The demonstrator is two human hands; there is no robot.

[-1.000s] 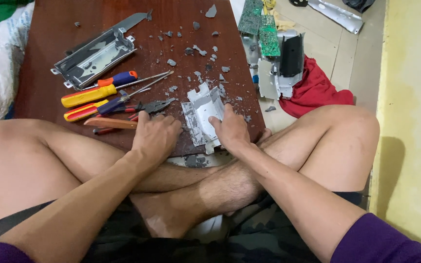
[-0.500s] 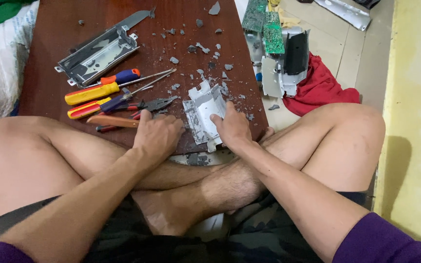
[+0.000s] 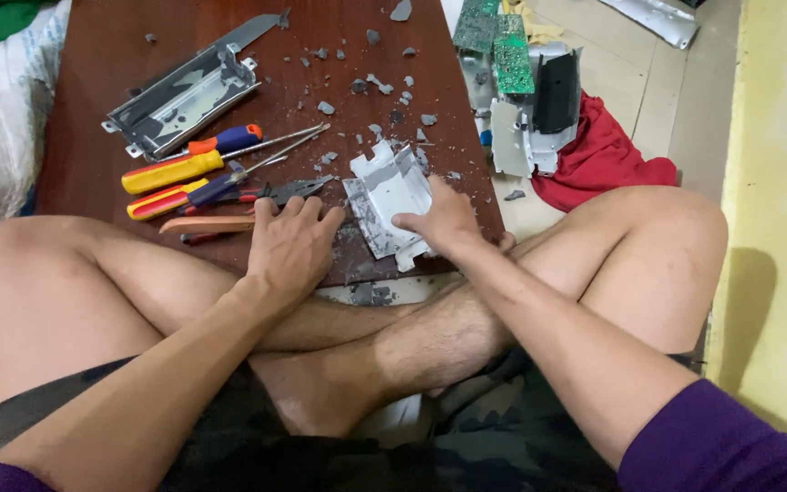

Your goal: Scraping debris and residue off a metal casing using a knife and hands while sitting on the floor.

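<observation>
- Since the earlier frame, both hands stay almost in place.
- Right hand (image 3: 444, 219) presses the grey metal bracket (image 3: 389, 196) on the desk (image 3: 93, 155), fingers closed on its edge.
- Left hand (image 3: 291, 244) lies flat beside the pliers (image 3: 289, 191), its grip holding nothing.

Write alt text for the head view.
A cross-legged person's right hand presses a bent grey metal bracket on a reddish wooden board, left hand resting by pliers and screwdrivers. Grey fragments litter the board.

The left hand (image 3: 295, 244) has slid onto the pliers (image 3: 270, 193).
</observation>
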